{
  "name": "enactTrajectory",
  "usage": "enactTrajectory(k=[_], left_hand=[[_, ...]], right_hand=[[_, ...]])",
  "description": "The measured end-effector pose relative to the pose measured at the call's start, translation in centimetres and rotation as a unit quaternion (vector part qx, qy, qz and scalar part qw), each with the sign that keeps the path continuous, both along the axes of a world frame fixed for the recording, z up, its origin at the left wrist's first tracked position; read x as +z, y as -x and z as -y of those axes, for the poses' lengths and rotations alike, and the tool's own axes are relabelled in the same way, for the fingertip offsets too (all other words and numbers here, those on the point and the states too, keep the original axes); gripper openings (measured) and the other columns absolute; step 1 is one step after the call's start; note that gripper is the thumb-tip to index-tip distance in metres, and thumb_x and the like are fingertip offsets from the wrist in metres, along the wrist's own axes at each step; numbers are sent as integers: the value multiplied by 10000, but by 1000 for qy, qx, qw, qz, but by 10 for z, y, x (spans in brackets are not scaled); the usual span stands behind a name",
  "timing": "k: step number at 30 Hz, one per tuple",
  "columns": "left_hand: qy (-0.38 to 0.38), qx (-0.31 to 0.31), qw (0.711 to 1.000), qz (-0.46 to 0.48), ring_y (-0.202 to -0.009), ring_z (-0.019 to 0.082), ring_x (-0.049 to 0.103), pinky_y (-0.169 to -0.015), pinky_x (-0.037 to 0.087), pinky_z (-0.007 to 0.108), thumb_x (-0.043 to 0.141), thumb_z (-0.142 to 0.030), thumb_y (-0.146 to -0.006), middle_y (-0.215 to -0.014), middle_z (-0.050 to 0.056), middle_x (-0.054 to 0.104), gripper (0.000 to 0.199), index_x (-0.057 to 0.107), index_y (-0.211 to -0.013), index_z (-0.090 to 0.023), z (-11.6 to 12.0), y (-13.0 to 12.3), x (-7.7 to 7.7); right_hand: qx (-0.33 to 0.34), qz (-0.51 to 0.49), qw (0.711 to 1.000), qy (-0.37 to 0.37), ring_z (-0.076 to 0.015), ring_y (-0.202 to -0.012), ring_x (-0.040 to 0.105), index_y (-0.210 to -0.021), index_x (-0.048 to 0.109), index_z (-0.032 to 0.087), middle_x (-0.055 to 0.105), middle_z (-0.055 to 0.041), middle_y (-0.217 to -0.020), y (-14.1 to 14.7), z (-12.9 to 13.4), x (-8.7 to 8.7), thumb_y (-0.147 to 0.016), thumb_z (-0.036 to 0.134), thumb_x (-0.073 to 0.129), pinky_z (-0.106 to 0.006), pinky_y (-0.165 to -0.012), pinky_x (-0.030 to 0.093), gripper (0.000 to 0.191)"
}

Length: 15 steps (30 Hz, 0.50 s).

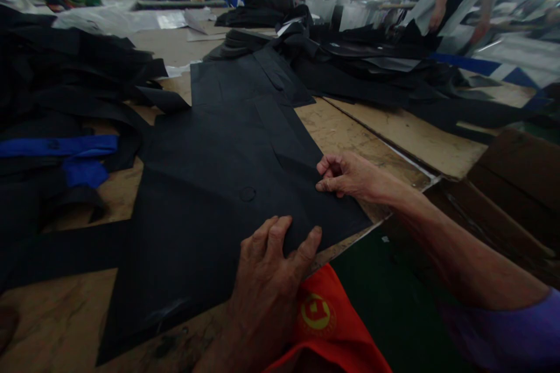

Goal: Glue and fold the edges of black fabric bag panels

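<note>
A large black fabric piece (205, 186) lies spread on the wooden table (339, 131), with a small dark ring-shaped outline (247, 194) on it. My left hand (273, 271) rests on its near edge, palm down with fingers spread. Above the right part of the fabric, my right hand (339, 175) is pinched, thumb against curled fingers; anything between the fingertips is too small to make out. Another black piece (245, 78) lies at the far end of the spread one.
Black fabric heaps (65, 70) cover the left, with a blue strip (87, 145) on them. More black pieces (371, 64) lie at the far right. Cardboard (520, 180) stands at the right edge. Red cloth (335, 326) is below. A person's hand (437, 16) shows at the back right.
</note>
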<state>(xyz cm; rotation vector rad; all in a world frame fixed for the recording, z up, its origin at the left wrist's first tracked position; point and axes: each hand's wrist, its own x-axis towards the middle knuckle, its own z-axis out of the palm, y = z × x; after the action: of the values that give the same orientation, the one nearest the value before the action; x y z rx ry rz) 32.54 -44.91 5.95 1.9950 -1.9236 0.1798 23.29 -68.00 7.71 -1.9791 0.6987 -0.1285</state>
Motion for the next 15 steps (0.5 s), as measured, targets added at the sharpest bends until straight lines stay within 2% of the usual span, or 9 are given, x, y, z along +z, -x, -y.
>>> enactTrajectory(k=[5,9,12,15], left_hand=[[10,-1,1000,11,-1137,318,412,-809,426,466,351,-44,-792,-1261,128,394,572,484,-1277,-317,0,-2,-5],[35,-11,999,19,-1116,334,427,-786,424,481,360,-39,-749,-1248,148,407,575,523,-1240,-291,0,-5,-9],[55,-21,997,41,-1095,328,436,-762,424,455,368,-42,-748,-1231,150,416,568,526,-1235,-287,1,-7,-10],[55,-20,997,45,-1091,310,441,-759,428,429,381,-50,-758,-1227,136,422,562,522,-1240,-302,1,-10,-10]], right_hand=[[1,5,1000,12,-81,-456,501,-801,493,212,524,76,-590,-1,-1,-1,-663,251,671,-201,-412,405,228],[-2,9,999,43,-83,-451,514,-811,512,203,545,69,-591,-1,-2,0,-660,228,667,-192,-402,392,217],[-25,27,995,95,-87,-459,525,-844,533,197,562,59,-593,7,-3,5,-693,204,628,-194,-419,395,178],[-60,67,981,174,-122,-569,580,-918,570,188,617,13,-697,25,-15,12,-769,176,527,-249,-536,461,155]])
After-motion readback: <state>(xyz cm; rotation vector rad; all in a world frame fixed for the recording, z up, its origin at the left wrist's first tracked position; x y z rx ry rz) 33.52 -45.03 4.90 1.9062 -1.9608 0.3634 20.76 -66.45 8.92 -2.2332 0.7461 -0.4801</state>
